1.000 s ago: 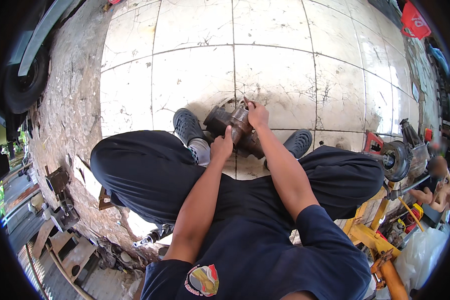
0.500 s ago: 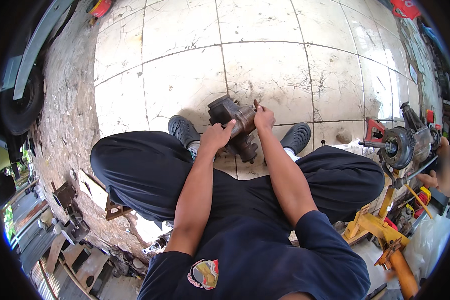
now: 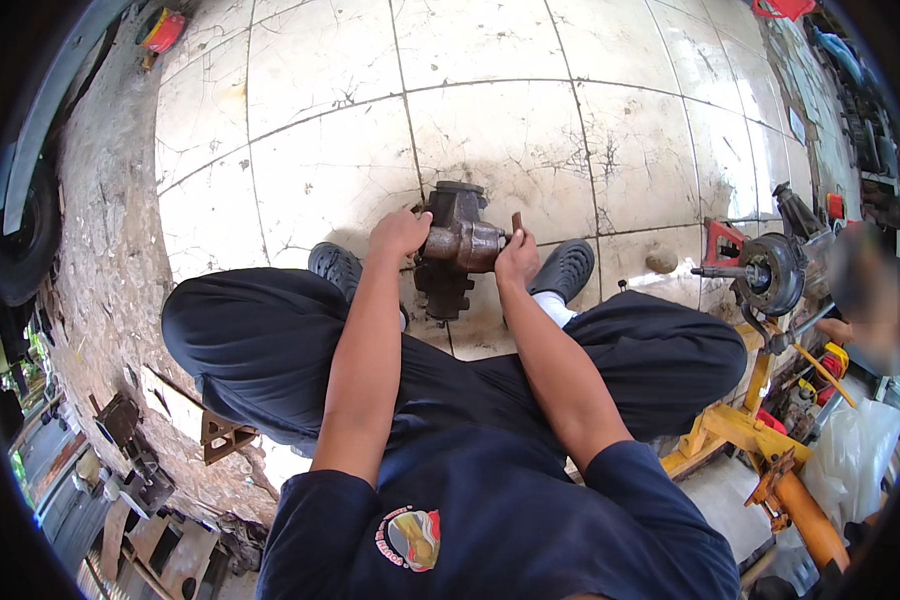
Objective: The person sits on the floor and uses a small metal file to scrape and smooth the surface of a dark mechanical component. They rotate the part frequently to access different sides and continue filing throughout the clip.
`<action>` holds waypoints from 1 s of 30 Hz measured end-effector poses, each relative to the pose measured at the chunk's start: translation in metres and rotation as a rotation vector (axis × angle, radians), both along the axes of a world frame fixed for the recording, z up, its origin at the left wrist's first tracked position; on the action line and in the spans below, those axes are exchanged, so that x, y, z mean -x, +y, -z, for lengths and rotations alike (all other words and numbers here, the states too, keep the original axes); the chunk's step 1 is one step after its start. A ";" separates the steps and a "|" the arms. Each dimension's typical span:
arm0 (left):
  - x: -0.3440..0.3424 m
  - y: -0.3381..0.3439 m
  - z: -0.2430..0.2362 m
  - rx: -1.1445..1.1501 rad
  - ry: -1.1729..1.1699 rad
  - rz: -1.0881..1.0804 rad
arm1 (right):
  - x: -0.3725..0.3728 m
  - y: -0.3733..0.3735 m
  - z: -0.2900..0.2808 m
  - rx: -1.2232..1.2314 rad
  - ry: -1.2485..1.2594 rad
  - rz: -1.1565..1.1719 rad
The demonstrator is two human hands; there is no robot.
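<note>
Between my feet, a dark, rusty cast-metal gearbox (image 3: 462, 245) stands on the tiled floor, its long body pointing away from me and a thick cross-section running sideways. My left hand (image 3: 400, 233) is closed round the left end of that cross-section, thumb on top. At the opposite end, my right hand (image 3: 516, 258) grips a small brown metal lever (image 3: 517, 222) whose tip pokes up above the fingers. The gearbox's underside is hidden from this angle.
My dark clogs (image 3: 567, 270) flank the gearbox. To the right are a hub assembly (image 3: 770, 272), a red stand (image 3: 722, 243), a stone (image 3: 660, 261), a yellow jack frame (image 3: 745, 440) and another person's blurred figure. A tyre (image 3: 25, 235) and scattered metal parts (image 3: 135, 455) lie left.
The gearbox has turned from a slant to nearly straight ahead. My left hand has shifted from its top to its left end; my right hand stays at the right end.
</note>
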State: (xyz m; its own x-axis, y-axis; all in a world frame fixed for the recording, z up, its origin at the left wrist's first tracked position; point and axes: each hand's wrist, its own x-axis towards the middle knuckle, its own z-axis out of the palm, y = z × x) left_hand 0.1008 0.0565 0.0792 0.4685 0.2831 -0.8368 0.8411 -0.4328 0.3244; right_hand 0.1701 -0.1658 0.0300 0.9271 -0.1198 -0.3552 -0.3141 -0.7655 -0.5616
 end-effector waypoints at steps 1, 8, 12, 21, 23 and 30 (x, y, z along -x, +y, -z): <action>0.005 -0.002 0.006 -0.018 -0.021 -0.012 | 0.004 0.001 0.002 -0.048 -0.043 -0.008; 0.048 -0.009 0.067 -0.283 -0.159 -0.268 | -0.001 0.017 0.000 -0.252 -0.293 -0.175; 0.060 -0.015 0.078 -0.260 -0.100 -0.335 | -0.014 0.016 -0.012 -0.309 -0.332 -0.256; 0.055 -0.054 0.043 -0.534 -0.256 -0.483 | -0.009 0.014 -0.080 -0.184 -0.477 -0.779; 0.054 -0.058 0.038 -0.502 -0.332 -0.429 | 0.017 0.006 -0.083 -0.160 -0.352 -0.944; 0.061 -0.055 0.041 -0.432 -0.276 -0.287 | 0.014 0.019 -0.047 0.040 -0.269 -1.207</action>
